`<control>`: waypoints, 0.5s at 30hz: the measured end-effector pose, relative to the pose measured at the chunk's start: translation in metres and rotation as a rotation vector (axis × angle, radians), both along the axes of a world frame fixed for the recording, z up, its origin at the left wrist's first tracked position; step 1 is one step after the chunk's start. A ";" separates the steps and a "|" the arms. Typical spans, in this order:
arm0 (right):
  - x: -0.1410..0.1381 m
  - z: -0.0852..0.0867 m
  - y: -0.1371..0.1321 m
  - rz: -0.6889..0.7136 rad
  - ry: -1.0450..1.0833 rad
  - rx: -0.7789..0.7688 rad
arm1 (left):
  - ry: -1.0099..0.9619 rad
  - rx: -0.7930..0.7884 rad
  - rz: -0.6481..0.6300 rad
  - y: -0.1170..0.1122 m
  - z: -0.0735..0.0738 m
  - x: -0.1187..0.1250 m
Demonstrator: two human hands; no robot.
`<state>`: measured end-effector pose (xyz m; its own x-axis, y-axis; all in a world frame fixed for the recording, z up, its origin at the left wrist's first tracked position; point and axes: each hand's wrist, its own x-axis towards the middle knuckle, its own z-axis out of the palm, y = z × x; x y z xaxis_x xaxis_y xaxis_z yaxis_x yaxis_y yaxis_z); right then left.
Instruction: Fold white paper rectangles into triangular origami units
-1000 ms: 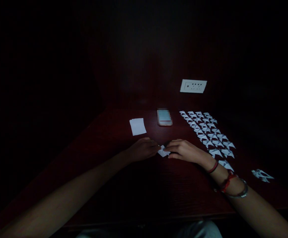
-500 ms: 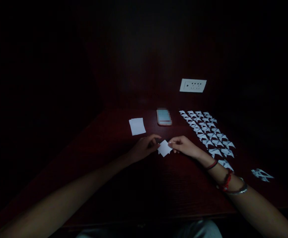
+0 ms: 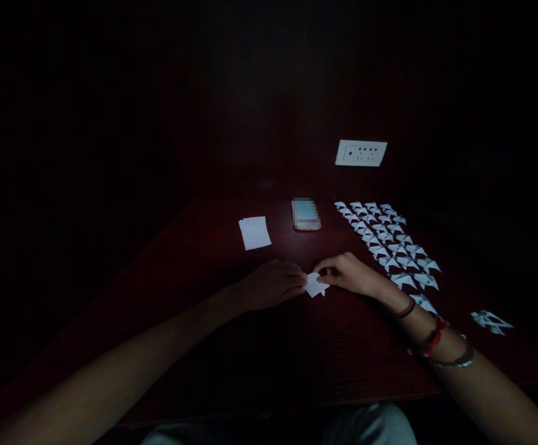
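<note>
Between my hands is a small piece of folded white paper [image 3: 314, 285], with a pointed flap showing at its lower right. The fingers of my left hand [image 3: 276, 284] are closed on its left edge. My right hand [image 3: 347, 273] pinches its right side between thumb and fingers. Part of the paper is hidden under the fingertips. Beyond my left hand lies a stack of square white paper sheets [image 3: 255, 233]. To the right of my right hand, several folded white paper figures [image 3: 396, 248] lie in rows.
A phone [image 3: 306, 214] with a lit, blurred screen lies at the back of the dark red table [image 3: 213, 247]. On the wall behind is a white socket panel [image 3: 360, 153]. A small heap of folded paper pieces [image 3: 491, 322] lies at the far right.
The paper has turned and shifted slightly to the right. My left hand has moved right, its fingers coming together over the paper's left edge; my right hand still pinches the other side.
</note>
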<state>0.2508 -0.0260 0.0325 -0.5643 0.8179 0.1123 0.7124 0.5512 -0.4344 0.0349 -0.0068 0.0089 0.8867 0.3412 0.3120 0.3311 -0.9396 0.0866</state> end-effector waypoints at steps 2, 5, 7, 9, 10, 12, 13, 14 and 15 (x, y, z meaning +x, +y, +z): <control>0.004 0.003 0.000 0.137 -0.036 0.028 | 0.036 0.066 0.003 0.002 -0.002 -0.002; 0.007 0.006 0.000 0.285 -0.058 0.056 | 0.083 0.146 0.007 0.003 -0.003 -0.005; 0.008 0.007 0.000 0.326 -0.055 0.048 | 0.096 0.177 0.012 0.003 -0.001 -0.005; 0.009 0.008 0.000 0.353 -0.056 0.034 | 0.104 0.189 0.005 0.001 0.003 -0.004; 0.009 0.009 0.000 0.361 -0.060 0.032 | 0.111 0.189 0.001 0.000 0.004 -0.004; 0.009 0.011 0.000 0.373 -0.072 0.041 | 0.123 0.184 0.012 -0.001 0.005 -0.003; 0.009 0.012 0.001 0.379 -0.078 0.044 | 0.126 0.182 0.031 -0.002 0.004 -0.003; 0.010 0.012 0.001 0.385 -0.083 0.042 | 0.126 0.182 0.060 -0.002 0.003 -0.003; 0.010 0.012 0.001 0.392 -0.086 0.036 | 0.129 0.183 0.089 -0.003 0.002 -0.003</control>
